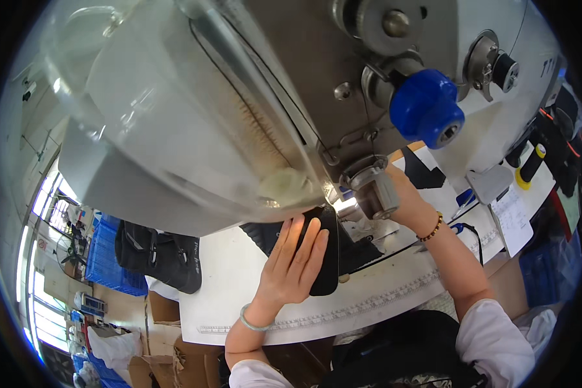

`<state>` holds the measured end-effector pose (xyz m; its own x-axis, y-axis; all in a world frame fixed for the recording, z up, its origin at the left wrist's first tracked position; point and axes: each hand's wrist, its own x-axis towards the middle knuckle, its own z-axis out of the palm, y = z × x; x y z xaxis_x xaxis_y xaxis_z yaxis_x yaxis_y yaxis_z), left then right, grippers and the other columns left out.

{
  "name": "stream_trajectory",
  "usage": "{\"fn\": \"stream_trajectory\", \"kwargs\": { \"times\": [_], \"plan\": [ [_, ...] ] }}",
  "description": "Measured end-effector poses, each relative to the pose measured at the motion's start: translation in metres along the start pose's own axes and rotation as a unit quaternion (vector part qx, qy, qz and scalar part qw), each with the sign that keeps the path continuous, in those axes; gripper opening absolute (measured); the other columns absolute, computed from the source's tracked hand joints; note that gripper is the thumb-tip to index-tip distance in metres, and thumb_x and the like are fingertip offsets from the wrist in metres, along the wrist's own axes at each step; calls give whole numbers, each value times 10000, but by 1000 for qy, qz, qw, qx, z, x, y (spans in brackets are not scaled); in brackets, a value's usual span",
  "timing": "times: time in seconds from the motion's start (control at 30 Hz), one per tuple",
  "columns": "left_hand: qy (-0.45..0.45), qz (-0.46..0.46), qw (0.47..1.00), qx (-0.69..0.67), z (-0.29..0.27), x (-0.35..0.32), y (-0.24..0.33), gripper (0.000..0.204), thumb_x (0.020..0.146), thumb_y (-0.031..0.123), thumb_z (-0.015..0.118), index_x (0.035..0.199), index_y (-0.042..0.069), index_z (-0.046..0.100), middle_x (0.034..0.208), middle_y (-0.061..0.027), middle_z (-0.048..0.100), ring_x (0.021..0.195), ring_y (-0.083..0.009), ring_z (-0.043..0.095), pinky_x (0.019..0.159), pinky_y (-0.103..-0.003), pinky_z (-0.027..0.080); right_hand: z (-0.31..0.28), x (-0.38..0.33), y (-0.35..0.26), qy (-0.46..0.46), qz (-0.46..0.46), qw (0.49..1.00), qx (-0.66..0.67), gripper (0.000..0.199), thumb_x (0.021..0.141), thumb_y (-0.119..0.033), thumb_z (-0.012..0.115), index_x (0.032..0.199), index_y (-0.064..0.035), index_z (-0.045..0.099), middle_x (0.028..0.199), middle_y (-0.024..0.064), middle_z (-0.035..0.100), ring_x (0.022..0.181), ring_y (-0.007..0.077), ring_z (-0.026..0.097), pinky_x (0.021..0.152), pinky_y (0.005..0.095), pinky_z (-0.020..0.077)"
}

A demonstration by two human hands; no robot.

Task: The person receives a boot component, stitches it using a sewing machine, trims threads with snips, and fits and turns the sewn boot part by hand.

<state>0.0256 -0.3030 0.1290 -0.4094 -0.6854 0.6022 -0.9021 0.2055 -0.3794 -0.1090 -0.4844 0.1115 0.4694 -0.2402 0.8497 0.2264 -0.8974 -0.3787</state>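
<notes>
A large sewing machine (304, 58) fills the upper part of the head view, with a blue knob (427, 107) on its front. My left hand (292, 262) lies flat, fingers stretched forward, on a black fabric piece (326, 275) just left of the stitching area. A lit spot shows beside the metal cylinder (374, 194) at the machine's lower end. Behind that cylinder reaches my right hand (404, 197); its fingers are hidden by the machine. Another dark piece (359, 254) rests between the two hands. Whether the right hand holds anything does not show.
A measuring tape (368, 304) runs along the white table's near edge. At the left lies a black bag-like item (158, 255) by a blue crate (107, 258). To the right are a black thread spool (530, 167), a written sheet (512, 220) and a cable (477, 239).
</notes>
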Motion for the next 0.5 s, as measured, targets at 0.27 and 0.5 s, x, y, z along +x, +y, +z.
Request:
{"fn": "stream_trajectory", "kwargs": {
  "times": [0.27, 0.5],
  "plan": [
    [2, 9, 1000, 16, -1, 2, 1, 241, 824, 34, 510, 1025, -81, 578, 1045, -201, 601, 978, -381, 578, 865, -421, 500, 4, -2, 2, 26, -9, 999, -24, 188, 700, 71, 547, 878, 14, 525, 800, 95, 517, 823, 255, 514, 677, 321, 447],
    [31, -28, 999, -5, 3, 3, 1, 278, 781, 102, 507, 997, -28, 622, 1019, -176, 619, 975, -333, 592, 853, -378, 507, -24, -3, -28, -6, 121, 993, -8, 141, 770, -58, 587, 893, -3, 548, 817, 105, 560, 751, 234, 568, 631, 306, 466]
  ]
}}
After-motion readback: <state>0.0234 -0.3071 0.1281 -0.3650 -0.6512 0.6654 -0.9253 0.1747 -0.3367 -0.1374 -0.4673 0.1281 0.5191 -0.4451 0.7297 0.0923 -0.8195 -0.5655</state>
